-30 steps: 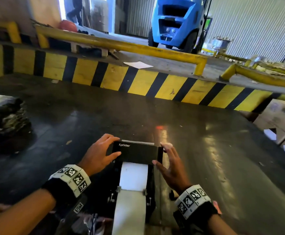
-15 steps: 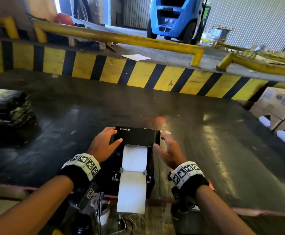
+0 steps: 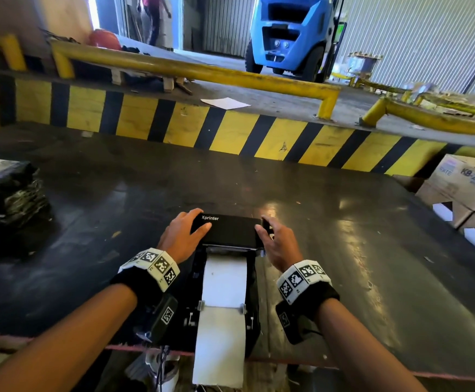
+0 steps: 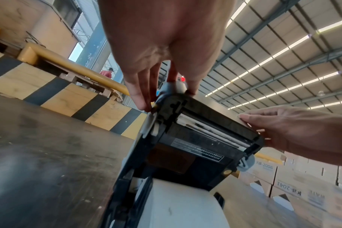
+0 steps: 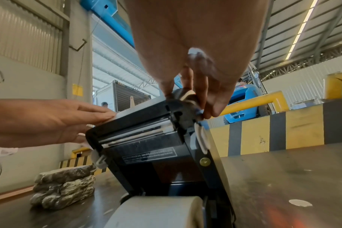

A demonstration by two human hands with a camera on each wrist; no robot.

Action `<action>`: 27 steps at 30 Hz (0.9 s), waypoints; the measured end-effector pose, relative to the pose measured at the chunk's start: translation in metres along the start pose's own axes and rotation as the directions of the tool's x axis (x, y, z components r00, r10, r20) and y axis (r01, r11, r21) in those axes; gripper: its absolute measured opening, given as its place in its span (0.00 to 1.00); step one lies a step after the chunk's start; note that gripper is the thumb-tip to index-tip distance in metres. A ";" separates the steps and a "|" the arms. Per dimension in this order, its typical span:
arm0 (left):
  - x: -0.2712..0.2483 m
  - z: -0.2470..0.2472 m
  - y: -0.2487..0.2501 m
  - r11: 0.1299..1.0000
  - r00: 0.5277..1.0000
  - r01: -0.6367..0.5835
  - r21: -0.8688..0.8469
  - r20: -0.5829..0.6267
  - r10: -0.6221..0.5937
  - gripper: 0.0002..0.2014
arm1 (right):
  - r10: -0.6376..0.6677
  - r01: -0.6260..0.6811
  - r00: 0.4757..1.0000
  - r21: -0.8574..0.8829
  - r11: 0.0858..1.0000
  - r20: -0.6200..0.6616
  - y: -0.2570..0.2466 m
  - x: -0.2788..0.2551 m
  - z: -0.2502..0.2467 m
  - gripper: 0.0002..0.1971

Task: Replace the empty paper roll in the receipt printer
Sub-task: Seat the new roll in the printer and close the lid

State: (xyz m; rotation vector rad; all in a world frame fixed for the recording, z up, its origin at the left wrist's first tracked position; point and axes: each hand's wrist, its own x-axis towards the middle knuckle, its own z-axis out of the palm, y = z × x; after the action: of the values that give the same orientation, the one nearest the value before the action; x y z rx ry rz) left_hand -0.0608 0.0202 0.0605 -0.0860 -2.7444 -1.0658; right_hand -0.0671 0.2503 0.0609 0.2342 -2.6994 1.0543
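A black receipt printer stands near the front edge of the dark table, its "Xprinter" lid raised at a slant. White paper runs from under the lid toward me and hangs over the table edge. The paper roll lies in the open bay below the lid. My left hand grips the lid's left corner, thumb on top, fingers down its side. My right hand grips the right corner, its fingers round the side by a grey tab.
A black wrapped bundle lies at the table's left. Cardboard boxes are stacked at the right. Behind the table run a yellow-black striped kerb and yellow rails, with a blue forklift and a person beyond. Cables hang below the front edge.
Both hands stay on the lid's two corners. My left thumb has slid further onto the lid's top. The view has pulled back, showing more of the hanging paper.
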 end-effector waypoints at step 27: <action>0.064 0.006 0.001 0.998 0.998 0.055 -0.039 -0.026 -0.056 0.20 | 0.410 -0.479 0.862 0.214 0.851 0.296 0.061 0.000 0.059 0.36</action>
State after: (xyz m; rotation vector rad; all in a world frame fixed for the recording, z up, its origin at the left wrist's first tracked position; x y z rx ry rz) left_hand -0.1242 0.0238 0.0700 -0.0011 -2.7178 -1.1260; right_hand -0.0907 0.2544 -0.0204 -0.2622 -2.8848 1.6465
